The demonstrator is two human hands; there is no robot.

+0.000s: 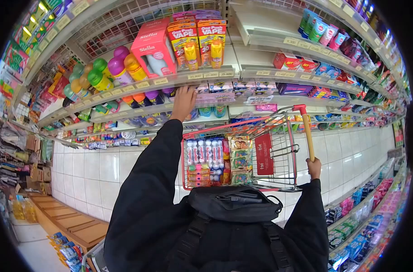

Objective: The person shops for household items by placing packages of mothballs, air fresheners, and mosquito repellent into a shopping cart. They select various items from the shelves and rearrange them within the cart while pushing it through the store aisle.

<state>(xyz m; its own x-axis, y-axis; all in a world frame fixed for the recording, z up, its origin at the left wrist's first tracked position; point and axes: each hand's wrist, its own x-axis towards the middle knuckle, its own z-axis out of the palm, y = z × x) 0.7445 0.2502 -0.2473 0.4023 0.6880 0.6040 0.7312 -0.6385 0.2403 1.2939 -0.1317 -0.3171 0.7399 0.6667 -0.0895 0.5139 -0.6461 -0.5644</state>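
My left hand point(184, 103) reaches to the lower shelf with its fingers stretched out. Its fingertips are at the shelf edge, beside a row of small boxes point(220, 86) and near purple-capped containers point(154, 96); whether they touch a box is hard to tell. The yellow handle point(309, 138) of the shopping cart point(284, 149) is gripped by my right hand point(314, 168). Inside the cart lie shrink-wrapped white bottles point(204, 151), pink and orange packs point(199, 174) and green-and-yellow packets point(241, 161).
Above my left hand, orange Vape boxes point(211, 43) and a pink Stella box point(155, 47) stand on the shelf. A second shelf unit point(367, 206) runs along the right. Tiled floor point(91, 170) lies between, with a wooden bench-like surface point(68, 217) at lower left.
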